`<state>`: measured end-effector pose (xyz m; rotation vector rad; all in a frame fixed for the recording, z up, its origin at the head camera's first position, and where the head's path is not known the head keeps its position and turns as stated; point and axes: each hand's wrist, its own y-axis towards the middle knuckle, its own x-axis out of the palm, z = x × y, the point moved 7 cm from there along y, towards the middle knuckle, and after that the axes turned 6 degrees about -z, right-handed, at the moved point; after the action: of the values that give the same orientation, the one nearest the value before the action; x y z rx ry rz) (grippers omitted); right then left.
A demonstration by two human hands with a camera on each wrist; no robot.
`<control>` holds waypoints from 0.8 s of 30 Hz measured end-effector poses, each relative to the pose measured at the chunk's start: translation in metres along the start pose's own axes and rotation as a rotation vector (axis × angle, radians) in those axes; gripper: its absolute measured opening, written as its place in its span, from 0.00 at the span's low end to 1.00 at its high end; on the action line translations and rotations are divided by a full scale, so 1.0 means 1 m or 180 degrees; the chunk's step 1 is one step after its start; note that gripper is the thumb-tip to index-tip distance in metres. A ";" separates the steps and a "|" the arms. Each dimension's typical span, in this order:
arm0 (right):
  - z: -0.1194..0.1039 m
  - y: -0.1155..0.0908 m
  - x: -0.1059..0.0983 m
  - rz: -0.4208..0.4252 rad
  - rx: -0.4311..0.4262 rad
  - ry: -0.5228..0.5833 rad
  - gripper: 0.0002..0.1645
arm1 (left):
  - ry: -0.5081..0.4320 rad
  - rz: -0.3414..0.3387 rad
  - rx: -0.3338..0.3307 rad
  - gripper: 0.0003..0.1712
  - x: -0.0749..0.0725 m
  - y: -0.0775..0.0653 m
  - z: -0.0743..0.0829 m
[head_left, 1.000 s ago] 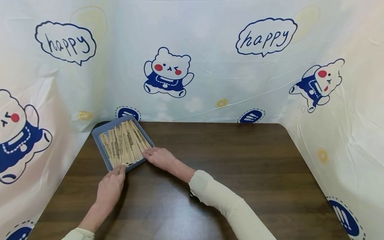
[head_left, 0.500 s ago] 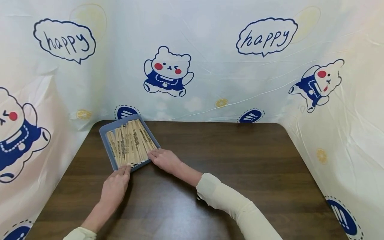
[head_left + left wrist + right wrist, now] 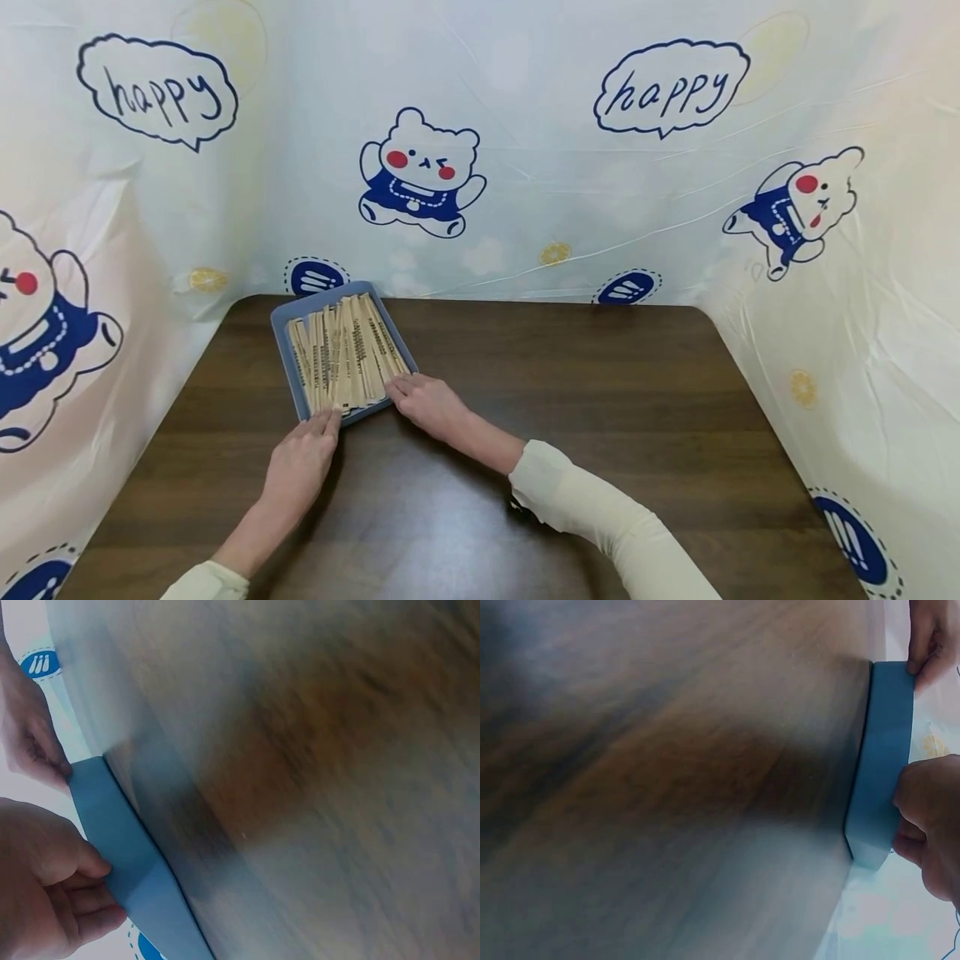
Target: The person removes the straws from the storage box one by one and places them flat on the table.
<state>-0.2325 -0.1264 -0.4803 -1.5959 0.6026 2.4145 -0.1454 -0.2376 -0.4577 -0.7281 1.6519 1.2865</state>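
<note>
A shallow blue tray stands slanted at the back left of the table, filled with a layer of thin pale strips with dark print along them. At its near left corner my left hand pinches the rim; the left wrist view shows this hand with thumb and fingers over the front wall. My right hand grips the near right corner. In the right wrist view, that hand has its fingers curled over the tray's edge.
The dark brown wooden table extends to the right and in front of the tray. A pale cloth printed with bears and speech bubbles hangs behind and along both sides. The tray's far edge lies near the back cloth.
Both hands and the tray have shifted together to the right across the table, with the strips still inside. The grip of both hands looks the same.
</note>
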 end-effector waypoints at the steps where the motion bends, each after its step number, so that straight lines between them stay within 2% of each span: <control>1: 0.000 -0.002 -0.001 0.0044 0.0004 0.0008 0.17 | 0.0007 -0.0002 0.0010 0.19 0.001 0.000 0.001; 7: -0.002 -0.014 -0.004 0.0168 0.0070 0.0054 0.16 | -0.0004 -0.0065 0.0080 0.21 0.005 -0.002 0.008; 12: -0.002 -0.023 -0.007 0.0218 0.0206 0.0041 0.15 | -0.0034 -0.0122 0.0133 0.21 0.003 0.001 0.014; 24: 0.000 -0.046 -0.014 0.0134 0.0427 0.0027 0.17 | -0.0083 -0.0222 0.0281 0.21 0.006 0.006 0.029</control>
<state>-0.2101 -0.0842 -0.4784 -1.5550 0.7892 2.3427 -0.1449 -0.2077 -0.4619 -0.7066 1.6373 1.1622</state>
